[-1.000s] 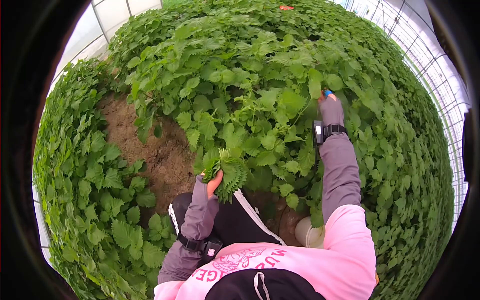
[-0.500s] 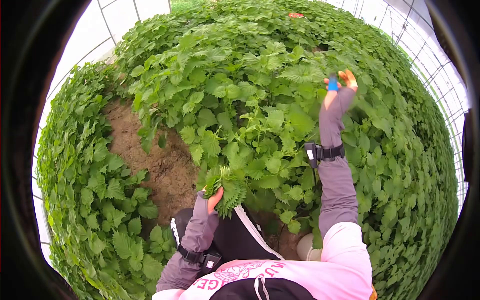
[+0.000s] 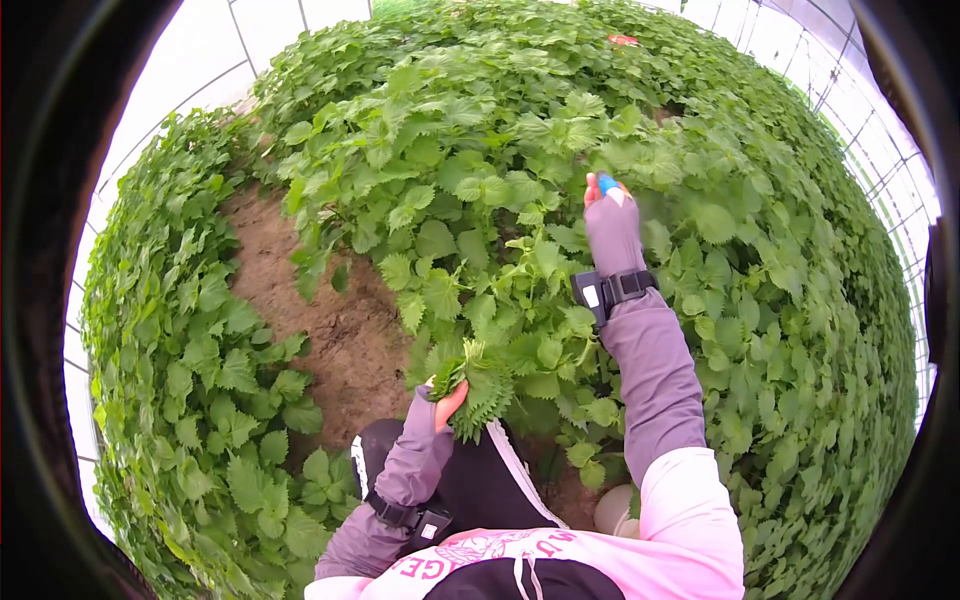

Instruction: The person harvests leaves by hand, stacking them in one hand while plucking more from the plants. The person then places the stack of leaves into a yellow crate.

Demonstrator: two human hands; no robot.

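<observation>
In the head view, my left hand (image 3: 451, 404) is closed around a stacked bunch of perilla leaves (image 3: 486, 392). Their pale stems stick up together, and the serrated blades fan out over my fingers, low in front of my lap. My right hand (image 3: 608, 190) is stretched forward at the top of the leafy perilla plants (image 3: 520, 190). A blue band (image 3: 606, 184) wraps one of its fingers. Those fingers look curled together, and whatever they may pinch is hidden. Leaves just beside that hand are blurred.
Dense plants surround me on both sides. Bare brown soil (image 3: 345, 340) runs as a path at left. A pale round container (image 3: 615, 510) stands by my right side. A red item (image 3: 622, 41) lies among far foliage. Greenhouse framing (image 3: 850, 90) curves behind.
My right hand has come lower and to the left, its fingers going from spread to curled. My left hand still holds the bunch; the whole view has shifted slightly.
</observation>
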